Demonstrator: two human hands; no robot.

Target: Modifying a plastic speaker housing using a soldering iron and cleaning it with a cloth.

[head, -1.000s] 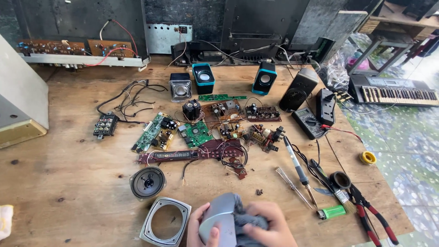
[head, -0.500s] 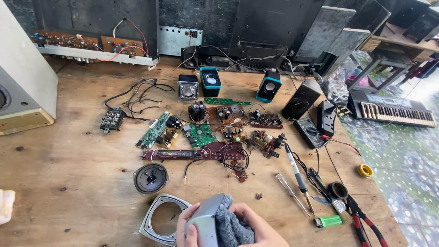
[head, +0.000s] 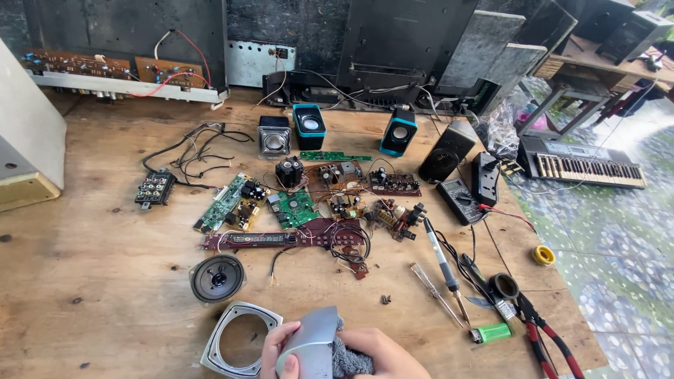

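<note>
Your left hand (head: 275,345) and right hand (head: 382,354) clamp the silver speaker housing (head: 309,344) and grey cloth (head: 349,359); its long axis runs toward you, centred between both.

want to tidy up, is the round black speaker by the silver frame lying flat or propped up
Lying flat: the round black speaker rests cone up on the wooden table, beside the silver frame.

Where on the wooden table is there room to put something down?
The widest bare wood lies on the left, between the white box, the round speaker and the near edge. A smaller free patch sits between the circuit boards and the hands. The middle is crowded with boards and wires, the right edge with the soldering iron and pliers.
</note>
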